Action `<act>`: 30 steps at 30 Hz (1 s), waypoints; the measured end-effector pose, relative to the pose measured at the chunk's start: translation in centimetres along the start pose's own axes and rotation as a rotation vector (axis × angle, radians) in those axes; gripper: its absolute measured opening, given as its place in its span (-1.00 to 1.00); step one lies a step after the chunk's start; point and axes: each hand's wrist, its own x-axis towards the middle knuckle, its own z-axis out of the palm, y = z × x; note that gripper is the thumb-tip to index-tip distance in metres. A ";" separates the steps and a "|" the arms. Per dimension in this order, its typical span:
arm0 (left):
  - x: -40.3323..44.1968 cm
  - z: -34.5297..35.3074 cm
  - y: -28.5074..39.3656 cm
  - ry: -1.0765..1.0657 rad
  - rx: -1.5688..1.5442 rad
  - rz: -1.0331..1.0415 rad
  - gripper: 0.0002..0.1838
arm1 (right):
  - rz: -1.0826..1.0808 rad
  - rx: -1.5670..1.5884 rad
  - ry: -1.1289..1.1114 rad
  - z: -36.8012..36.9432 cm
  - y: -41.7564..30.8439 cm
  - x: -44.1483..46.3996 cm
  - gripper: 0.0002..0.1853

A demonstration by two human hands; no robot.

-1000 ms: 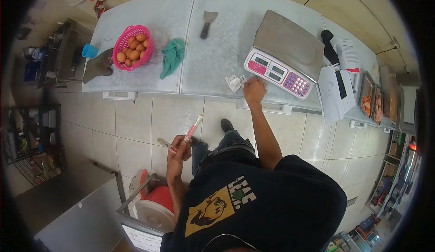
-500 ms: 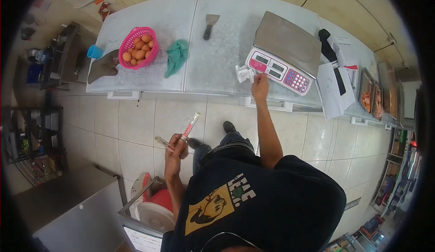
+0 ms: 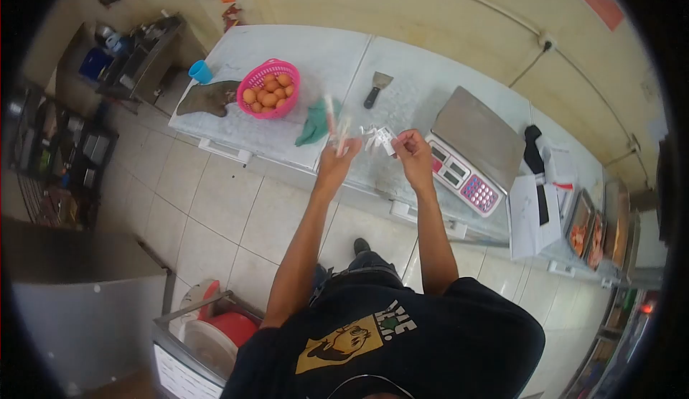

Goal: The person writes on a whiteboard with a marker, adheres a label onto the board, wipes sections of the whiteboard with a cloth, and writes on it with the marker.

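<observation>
My left hand [image 3: 339, 156] is closed on two slim, pale tubes with red print [image 3: 332, 120], blurred by motion, over the front edge of the worktop near the green cloth [image 3: 313, 122]. My right hand [image 3: 414, 152] pinches a small white printed label [image 3: 385, 141], just left of the scale [image 3: 479, 137]. More crumpled white slips [image 3: 370, 137] show beside the label, between my two hands; whether they are joined to it I cannot tell.
A pink basket [image 3: 269, 89] of brown eggs stands on the worktop [image 3: 330, 56], with a blue cup [image 3: 201, 72] to its left. A scraper [image 3: 377, 90] lies behind my hands. Papers [image 3: 527, 216] and meat trays [image 3: 580, 227] are at right. Below left stands a bin [image 3: 208, 345].
My left hand has risen with the tubes from above the floor to the worktop. My right hand has lifted the white label off beside the scale. The view has turned and shifted.
</observation>
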 end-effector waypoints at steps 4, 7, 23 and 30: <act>4.4 2.7 -2.0 -0.196 -0.515 -0.389 -0.74 | 0.032 0.036 -0.050 1.0 1.6 1.4 -0.89; 6.0 4.7 -4.0 -0.248 -0.513 -0.329 -0.71 | 0.071 -0.096 0.018 -0.7 3.3 2.6 -0.89; 10.9 8.2 -13.9 -0.071 0.819 0.108 -0.72 | 0.297 0.418 0.163 -6.1 4.8 4.7 -0.95; 10.8 7.8 -18.7 -0.083 0.611 -0.050 -0.66 | 0.487 0.647 0.300 0.4 16.8 4.3 -0.94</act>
